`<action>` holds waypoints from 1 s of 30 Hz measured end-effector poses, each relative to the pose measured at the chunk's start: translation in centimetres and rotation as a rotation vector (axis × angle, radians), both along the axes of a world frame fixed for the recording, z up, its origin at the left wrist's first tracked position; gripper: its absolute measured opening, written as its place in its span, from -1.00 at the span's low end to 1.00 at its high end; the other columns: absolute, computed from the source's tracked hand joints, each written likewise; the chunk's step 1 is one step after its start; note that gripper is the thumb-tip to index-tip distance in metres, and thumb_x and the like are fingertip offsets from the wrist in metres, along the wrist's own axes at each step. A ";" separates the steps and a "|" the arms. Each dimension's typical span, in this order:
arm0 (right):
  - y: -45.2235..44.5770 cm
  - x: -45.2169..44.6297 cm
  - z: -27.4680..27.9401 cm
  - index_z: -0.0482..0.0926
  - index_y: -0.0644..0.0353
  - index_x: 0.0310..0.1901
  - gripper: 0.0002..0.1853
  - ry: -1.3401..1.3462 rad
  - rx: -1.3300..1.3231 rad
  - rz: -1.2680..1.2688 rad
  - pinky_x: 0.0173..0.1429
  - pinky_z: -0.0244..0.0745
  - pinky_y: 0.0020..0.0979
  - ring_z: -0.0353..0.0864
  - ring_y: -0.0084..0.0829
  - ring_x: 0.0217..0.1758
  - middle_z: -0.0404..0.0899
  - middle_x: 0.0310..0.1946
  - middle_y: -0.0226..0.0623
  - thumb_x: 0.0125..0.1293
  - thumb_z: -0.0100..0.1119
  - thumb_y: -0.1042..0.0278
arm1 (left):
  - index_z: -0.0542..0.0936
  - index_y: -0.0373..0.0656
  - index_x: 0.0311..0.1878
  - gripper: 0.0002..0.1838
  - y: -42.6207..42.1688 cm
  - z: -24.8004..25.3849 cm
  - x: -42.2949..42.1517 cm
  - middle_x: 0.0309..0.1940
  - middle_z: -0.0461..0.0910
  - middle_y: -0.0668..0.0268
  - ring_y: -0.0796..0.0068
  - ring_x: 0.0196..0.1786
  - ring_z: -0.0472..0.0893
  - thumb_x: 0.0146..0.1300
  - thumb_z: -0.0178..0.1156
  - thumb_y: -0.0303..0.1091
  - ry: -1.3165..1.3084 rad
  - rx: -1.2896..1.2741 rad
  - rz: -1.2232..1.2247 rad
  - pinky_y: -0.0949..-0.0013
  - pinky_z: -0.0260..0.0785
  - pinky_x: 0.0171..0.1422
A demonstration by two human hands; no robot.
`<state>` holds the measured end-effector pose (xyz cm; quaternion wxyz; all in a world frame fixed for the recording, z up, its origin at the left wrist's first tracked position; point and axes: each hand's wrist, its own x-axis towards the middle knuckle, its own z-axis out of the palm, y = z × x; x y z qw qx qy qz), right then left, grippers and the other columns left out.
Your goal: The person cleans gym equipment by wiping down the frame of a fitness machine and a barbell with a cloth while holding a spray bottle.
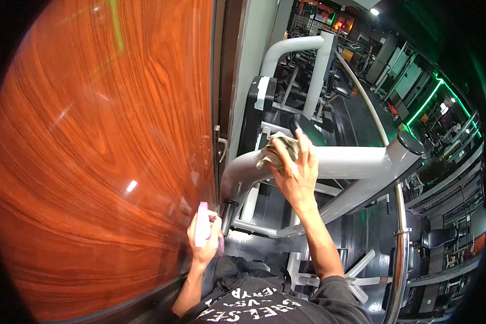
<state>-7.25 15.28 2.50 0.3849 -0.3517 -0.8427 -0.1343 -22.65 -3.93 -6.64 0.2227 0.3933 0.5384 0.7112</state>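
My right hand (296, 175) presses a crumpled greyish cloth (278, 151) against the top of a thick silver-grey machine tube (351, 162). Its fingers are bent over the cloth, close to where the tube curves downward on the left. Lower down, my left hand (204, 237) is wrapped round a spray bottle with a white and pink trigger head (202, 224). The bottle is held upright beside the wood-grain panel, and most of its body is hidden by the hand.
A glossy wood-grain panel (102, 162) fills the left side. A metal rail (399, 259) runs along the right of the machine. Behind stands another frame with a curved grey tube (294, 46). Benches and gym equipment (443, 237) line the dark floor at right.
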 end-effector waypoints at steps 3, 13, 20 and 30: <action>0.0 -0.6 0.1 0.48 -0.12 0.25 -0.23 -0.049 -0.001 -0.083 0.47 0.13 -0.02 0.22 -0.08 0.42 0.29 0.32 -0.15 -0.12 0.48 0.30 | 0.50 -0.27 -0.17 -0.91 -0.1 -0.1 -0.4 -0.47 0.52 0.35 0.62 -0.58 0.54 0.29 0.18 -0.56 0.003 0.001 0.010 0.52 0.39 -0.49; 0.3 -3.6 -4.1 0.57 0.08 0.08 -0.52 -0.209 0.124 0.054 0.47 0.15 -0.06 0.35 -0.19 0.36 0.47 0.19 -0.23 0.03 0.24 0.43 | 0.50 -0.27 -0.19 -0.91 0.2 -0.1 -1.3 -0.47 0.52 0.35 0.62 -0.58 0.55 0.28 0.21 -0.55 0.024 -0.017 0.055 0.51 0.38 -0.51; 0.9 -6.9 -8.5 0.61 0.07 0.01 -0.63 -0.306 0.205 0.165 0.45 0.17 -0.07 0.37 -0.20 0.35 0.52 0.16 -0.29 0.12 0.22 0.30 | 0.51 -0.27 -0.19 -0.91 0.1 0.0 -1.5 -0.47 0.53 0.35 0.62 -0.60 0.54 0.27 0.21 -0.56 0.037 -0.030 0.060 0.50 0.38 -0.52; 0.1 -11.9 -17.1 0.46 0.30 0.22 -0.45 -0.909 0.319 0.100 0.59 -0.12 -0.04 0.23 -0.06 0.44 0.41 0.25 -0.08 0.28 -0.08 0.15 | 0.51 -0.31 -0.08 -0.83 0.0 -0.1 -1.2 -0.45 0.53 0.33 0.64 -0.62 0.51 0.27 0.18 -0.60 0.008 -0.003 0.059 0.50 0.36 -0.56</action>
